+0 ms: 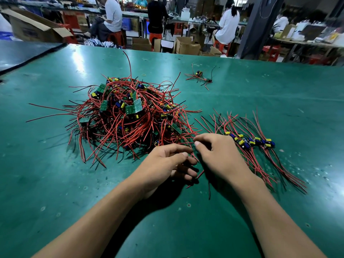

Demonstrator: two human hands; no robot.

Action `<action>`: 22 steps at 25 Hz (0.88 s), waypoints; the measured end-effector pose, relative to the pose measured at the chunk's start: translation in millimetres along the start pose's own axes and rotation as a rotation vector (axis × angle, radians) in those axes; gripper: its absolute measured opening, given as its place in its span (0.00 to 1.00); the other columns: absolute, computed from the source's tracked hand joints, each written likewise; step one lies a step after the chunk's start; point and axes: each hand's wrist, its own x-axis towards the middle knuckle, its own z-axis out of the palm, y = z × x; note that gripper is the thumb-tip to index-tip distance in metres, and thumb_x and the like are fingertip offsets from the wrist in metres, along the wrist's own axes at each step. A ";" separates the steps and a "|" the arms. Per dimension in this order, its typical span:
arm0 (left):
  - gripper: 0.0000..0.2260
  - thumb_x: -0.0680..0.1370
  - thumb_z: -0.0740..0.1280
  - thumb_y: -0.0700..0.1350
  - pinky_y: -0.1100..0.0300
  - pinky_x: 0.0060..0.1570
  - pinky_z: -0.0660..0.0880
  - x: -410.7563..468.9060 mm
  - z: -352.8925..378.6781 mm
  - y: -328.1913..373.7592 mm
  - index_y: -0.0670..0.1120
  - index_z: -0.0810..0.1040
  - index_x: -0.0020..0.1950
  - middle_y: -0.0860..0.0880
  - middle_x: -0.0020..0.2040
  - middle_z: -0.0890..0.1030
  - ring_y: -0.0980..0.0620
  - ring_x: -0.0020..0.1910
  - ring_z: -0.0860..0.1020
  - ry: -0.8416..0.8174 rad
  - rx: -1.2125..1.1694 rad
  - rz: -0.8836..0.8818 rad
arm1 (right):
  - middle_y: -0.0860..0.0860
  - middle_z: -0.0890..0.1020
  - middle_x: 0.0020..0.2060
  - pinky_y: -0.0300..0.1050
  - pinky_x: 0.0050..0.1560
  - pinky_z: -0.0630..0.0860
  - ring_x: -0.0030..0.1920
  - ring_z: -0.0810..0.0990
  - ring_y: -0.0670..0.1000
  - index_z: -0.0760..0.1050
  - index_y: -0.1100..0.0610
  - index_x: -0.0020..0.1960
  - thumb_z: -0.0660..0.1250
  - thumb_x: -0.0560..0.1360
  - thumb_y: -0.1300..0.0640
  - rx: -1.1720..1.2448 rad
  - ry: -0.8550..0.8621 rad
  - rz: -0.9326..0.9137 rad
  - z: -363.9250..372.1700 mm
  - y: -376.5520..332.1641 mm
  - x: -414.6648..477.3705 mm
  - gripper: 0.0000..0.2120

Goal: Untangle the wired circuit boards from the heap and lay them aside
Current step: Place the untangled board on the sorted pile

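Note:
A heap of small green circuit boards [126,116] with red and black wires lies left of centre on the green table [55,183]. To its right, several separated boards [249,142] lie in a row with their wires fanned out. My left hand [167,162] sits at the heap's near edge, its fingers curled round a few red and black wire ends that stick out below it. Beside it, my right hand [217,155] pinches a red wire between thumb and forefinger at the heap's right fringe. The board on these wires is hidden.
A small cluster of wired boards [200,77] lies far back on the table, with a yellow rubber band [143,75] behind the heap. Beyond the far edge, people sit on red stools among cardboard boxes [186,46].

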 end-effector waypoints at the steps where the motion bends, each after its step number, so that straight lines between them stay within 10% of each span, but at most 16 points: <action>1: 0.07 0.82 0.60 0.35 0.58 0.35 0.82 0.0 0.0 -0.1 0.39 0.78 0.54 0.41 0.43 0.83 0.47 0.33 0.82 0.000 0.001 0.003 | 0.50 0.87 0.48 0.44 0.57 0.78 0.50 0.83 0.49 0.84 0.54 0.55 0.68 0.79 0.55 -0.022 0.006 0.030 -0.4 3.4 1.2 0.09; 6: 0.07 0.82 0.61 0.36 0.57 0.34 0.81 -0.4 -0.4 -0.7 0.38 0.78 0.54 0.41 0.43 0.83 0.46 0.33 0.82 -0.004 -0.018 0.017 | 0.51 0.87 0.46 0.52 0.54 0.79 0.49 0.83 0.55 0.83 0.52 0.54 0.67 0.79 0.51 -0.107 0.084 0.175 -8.0 17.1 4.6 0.09; 11: 0.05 0.81 0.62 0.36 0.58 0.24 0.77 -1.7 1.1 -0.5 0.37 0.77 0.53 0.40 0.37 0.82 0.45 0.25 0.79 0.091 -0.056 0.101 | 0.46 0.83 0.42 0.36 0.47 0.74 0.41 0.79 0.43 0.82 0.52 0.48 0.69 0.78 0.52 0.174 0.325 -0.055 1.0 -15.7 -2.4 0.05; 17: 0.08 0.79 0.62 0.37 0.67 0.18 0.62 -0.6 -3.5 1.5 0.43 0.73 0.40 0.46 0.25 0.70 0.49 0.17 0.70 0.134 -0.002 0.074 | 0.48 0.78 0.67 0.45 0.72 0.66 0.67 0.74 0.51 0.74 0.52 0.72 0.69 0.79 0.58 0.205 -0.148 -0.094 18.5 -24.9 -0.1 0.21; 22: 0.06 0.79 0.62 0.39 0.69 0.20 0.58 -1.0 -5.9 2.1 0.41 0.74 0.43 0.47 0.26 0.69 0.51 0.17 0.68 0.126 -0.026 0.079 | 0.41 0.80 0.45 0.28 0.55 0.69 0.51 0.77 0.44 0.84 0.44 0.54 0.76 0.72 0.52 0.288 -0.028 0.056 23.4 -21.3 -1.9 0.11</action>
